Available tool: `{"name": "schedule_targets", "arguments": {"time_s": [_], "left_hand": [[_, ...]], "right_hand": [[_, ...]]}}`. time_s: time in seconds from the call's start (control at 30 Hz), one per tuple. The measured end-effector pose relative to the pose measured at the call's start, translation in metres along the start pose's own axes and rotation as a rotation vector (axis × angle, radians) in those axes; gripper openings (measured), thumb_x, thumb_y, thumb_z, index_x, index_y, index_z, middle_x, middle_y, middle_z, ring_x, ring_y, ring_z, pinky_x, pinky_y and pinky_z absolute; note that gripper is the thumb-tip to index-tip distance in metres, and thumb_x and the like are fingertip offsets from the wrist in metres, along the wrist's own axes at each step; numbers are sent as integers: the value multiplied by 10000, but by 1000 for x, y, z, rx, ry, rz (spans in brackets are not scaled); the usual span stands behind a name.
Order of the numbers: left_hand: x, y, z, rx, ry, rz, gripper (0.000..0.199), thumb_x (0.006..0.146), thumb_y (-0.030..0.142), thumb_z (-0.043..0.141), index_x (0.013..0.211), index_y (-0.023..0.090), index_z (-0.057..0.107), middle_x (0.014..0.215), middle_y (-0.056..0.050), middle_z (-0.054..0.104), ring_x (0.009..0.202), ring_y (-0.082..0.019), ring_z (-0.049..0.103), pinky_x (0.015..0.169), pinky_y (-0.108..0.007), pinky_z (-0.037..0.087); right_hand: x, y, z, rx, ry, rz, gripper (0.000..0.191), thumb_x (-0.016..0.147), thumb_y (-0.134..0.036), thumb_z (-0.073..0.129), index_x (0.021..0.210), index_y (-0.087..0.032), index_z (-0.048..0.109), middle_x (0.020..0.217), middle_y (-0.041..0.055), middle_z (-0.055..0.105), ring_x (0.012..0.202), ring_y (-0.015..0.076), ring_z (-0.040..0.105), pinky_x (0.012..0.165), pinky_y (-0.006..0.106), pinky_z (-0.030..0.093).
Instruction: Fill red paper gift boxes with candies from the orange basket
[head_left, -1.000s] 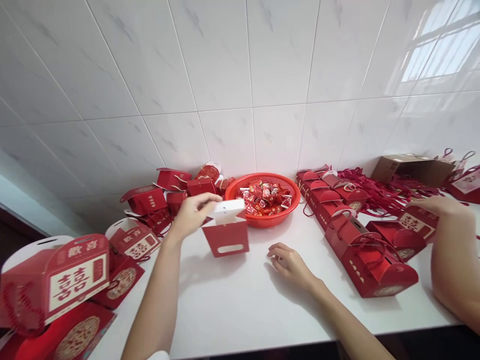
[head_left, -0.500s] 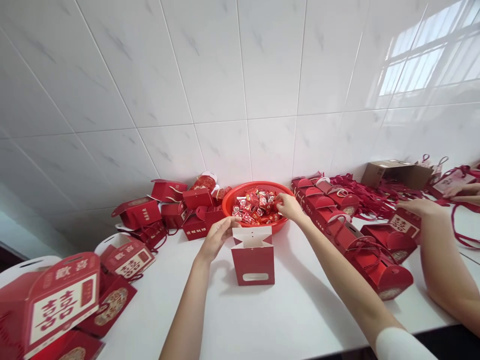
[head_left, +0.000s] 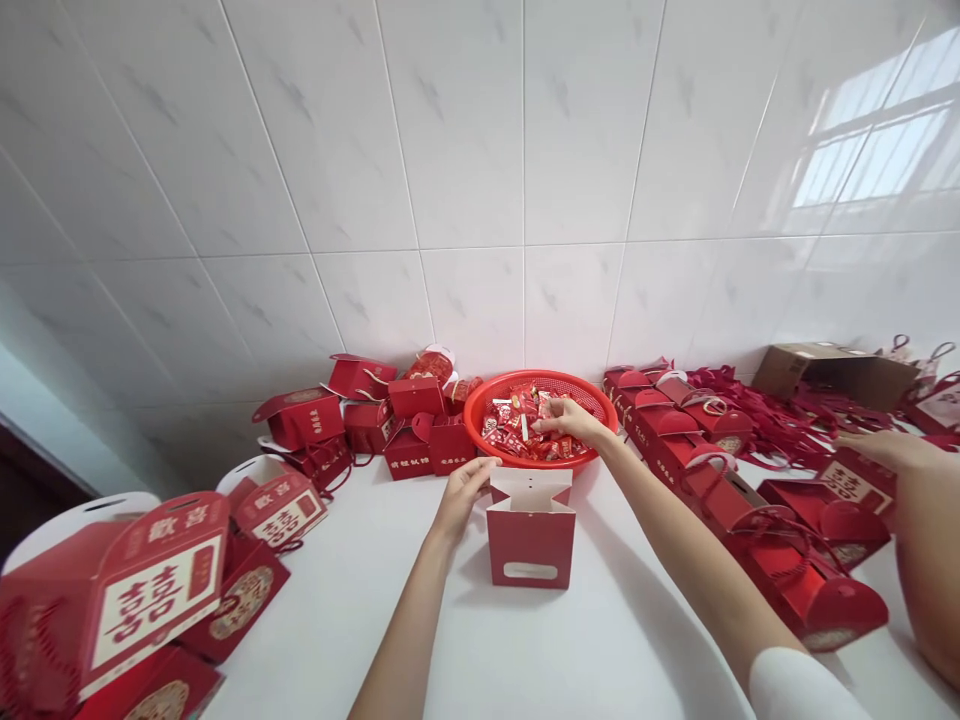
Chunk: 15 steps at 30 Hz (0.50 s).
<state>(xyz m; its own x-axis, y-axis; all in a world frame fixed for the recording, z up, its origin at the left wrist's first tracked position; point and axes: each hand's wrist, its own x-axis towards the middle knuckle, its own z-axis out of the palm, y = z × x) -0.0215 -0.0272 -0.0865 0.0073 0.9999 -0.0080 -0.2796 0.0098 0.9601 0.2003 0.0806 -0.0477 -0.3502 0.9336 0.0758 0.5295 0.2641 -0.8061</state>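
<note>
A red paper gift box [head_left: 531,545] stands upright on the white table in front of me, its top open and the pale inside showing. My left hand [head_left: 461,497] is at its upper left corner, with thumb and fingers pinched by the white back flap. Behind the box sits a red plastic basket [head_left: 480,445] holding many red-wrapped candies [head_left: 504,430]. Reaching into it, my right hand [head_left: 571,422] has its fingers closed around wrapped candies near the middle of the pile; how many is hidden.
Red gift boxes [head_left: 300,420] are piled along the left, and a row of closed ones [head_left: 690,480] runs on the right. Beyond lie dark red ribbons [head_left: 765,405] and a cardboard carton [head_left: 832,375]. Another person's arm [head_left: 926,530] reaches in at far right. A tiled wall backs the table.
The view has swung left, so things appear farther right. My right hand has moved from the basket's right side inward over the candies. My left hand stays at the box's corner.
</note>
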Motion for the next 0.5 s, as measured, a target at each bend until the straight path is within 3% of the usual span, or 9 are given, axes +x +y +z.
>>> {"name": "schedule_targets", "arguments": {"time_s": [0.1, 0.2, 0.3, 0.37, 0.5], "left_hand": [[0, -2, 2, -27, 9, 18, 506, 516, 481, 878, 884, 159, 750, 843, -58, 733, 749, -184, 674, 712, -268, 505], [-1, -4, 3, -65, -22, 42, 576, 533, 502, 873, 978, 164, 738, 863, -62, 732, 763, -187, 675, 723, -272, 506], [0, -7, 4, -79, -26, 77, 580, 544, 524, 871, 981, 168, 734, 848, -55, 727, 758, -184, 668, 720, -270, 506], [2, -10, 4, -53, 4, 92, 494, 562, 521, 866, 876, 165, 730, 805, -38, 715, 729, -170, 653, 704, -260, 502], [6, -13, 4, -21, 67, 138, 408, 592, 518, 852, 720, 163, 696, 693, 5, 658, 647, -131, 591, 653, -236, 479]], "right_hand": [[-8, -13, 12, 222, 46, -125, 362, 678, -412, 735, 832, -214, 474, 778, -34, 558, 726, 136, 585, 657, 259, 487], [-15, -25, 26, 429, -43, -270, 425, 578, -374, 824, 814, -208, 512, 748, -41, 544, 699, 137, 544, 653, 269, 461], [-20, -34, 36, 359, -121, -339, 409, 572, -338, 848, 861, -187, 602, 713, -51, 520, 642, 113, 464, 611, 245, 396], [-22, -39, 39, 291, -136, -347, 406, 599, -352, 847, 907, -183, 643, 646, -74, 451, 596, 97, 390, 574, 229, 338], [-27, -41, 38, 349, -204, -306, 410, 714, -525, 768, 881, -163, 669, 583, -76, 385, 557, 88, 332, 535, 230, 271]]}}
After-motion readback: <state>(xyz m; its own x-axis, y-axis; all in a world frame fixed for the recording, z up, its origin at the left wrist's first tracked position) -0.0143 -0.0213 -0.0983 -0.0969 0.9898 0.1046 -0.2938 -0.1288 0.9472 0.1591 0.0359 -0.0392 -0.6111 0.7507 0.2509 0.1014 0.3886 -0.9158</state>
